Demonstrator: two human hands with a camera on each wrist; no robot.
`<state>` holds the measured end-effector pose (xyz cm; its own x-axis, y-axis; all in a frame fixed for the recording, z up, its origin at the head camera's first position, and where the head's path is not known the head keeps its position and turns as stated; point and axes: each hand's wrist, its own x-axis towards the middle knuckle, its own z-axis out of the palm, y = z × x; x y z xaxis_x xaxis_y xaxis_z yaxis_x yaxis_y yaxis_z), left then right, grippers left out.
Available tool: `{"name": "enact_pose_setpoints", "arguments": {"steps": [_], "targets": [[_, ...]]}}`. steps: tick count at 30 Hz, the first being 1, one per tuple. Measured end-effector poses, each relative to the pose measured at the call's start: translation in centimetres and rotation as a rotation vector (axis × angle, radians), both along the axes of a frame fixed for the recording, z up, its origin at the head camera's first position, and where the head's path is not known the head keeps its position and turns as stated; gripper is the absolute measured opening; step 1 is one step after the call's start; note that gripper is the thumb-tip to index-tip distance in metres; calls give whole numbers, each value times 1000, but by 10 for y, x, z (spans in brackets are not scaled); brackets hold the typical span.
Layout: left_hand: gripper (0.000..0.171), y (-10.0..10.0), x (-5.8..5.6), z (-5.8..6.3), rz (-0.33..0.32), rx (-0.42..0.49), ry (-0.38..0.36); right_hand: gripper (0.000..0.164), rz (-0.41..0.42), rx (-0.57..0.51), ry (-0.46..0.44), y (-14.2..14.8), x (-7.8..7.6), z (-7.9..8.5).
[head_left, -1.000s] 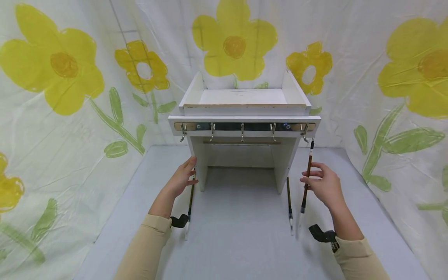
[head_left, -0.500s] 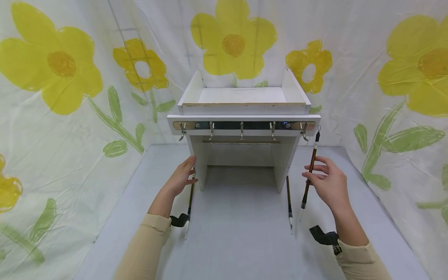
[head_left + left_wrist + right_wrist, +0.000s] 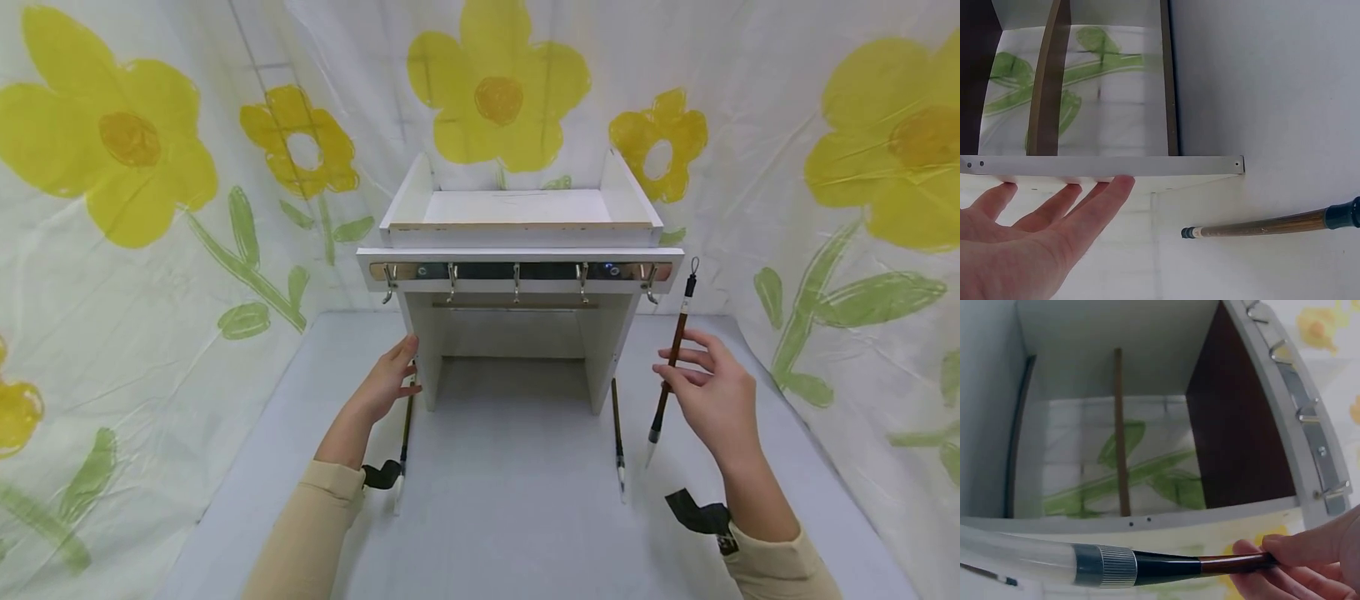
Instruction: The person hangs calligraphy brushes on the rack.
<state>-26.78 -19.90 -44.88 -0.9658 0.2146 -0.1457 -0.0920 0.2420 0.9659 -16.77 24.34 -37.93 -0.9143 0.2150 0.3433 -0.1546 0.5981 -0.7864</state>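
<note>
Plainly glossy, ribbed-collared brush (image 3: 1168,567)

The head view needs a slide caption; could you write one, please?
Right hand holds a brush tip-down beside a white shelf with hooks; left hand touches its side panel.

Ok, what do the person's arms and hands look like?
Both sleeves are beige and cuffed. The left hand and right hand are ungloved. A black curved fitting juts out at each wrist; beside the right one is a black-and-white patterned patch.
</note>
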Motion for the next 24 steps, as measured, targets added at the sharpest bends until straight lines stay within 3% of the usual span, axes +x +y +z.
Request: {"name": "enact_pose_setpoints", "arguments": {"steps": [5, 8, 14, 24], "targets": [[84, -1, 1, -3, -17, 26, -4, 56, 39, -35, 42, -8, 7, 5], [80, -1, 1, 2, -26, 32, -11, 57, 58, -41, 54, -13, 11, 9], [87, -2, -3, 1, -24, 20, -4, 56, 75, -11, 96, -20, 18, 14], [89, -1, -1, 0, -15, 17, -2, 55, 173, 1, 189, -34, 25, 13]]}}
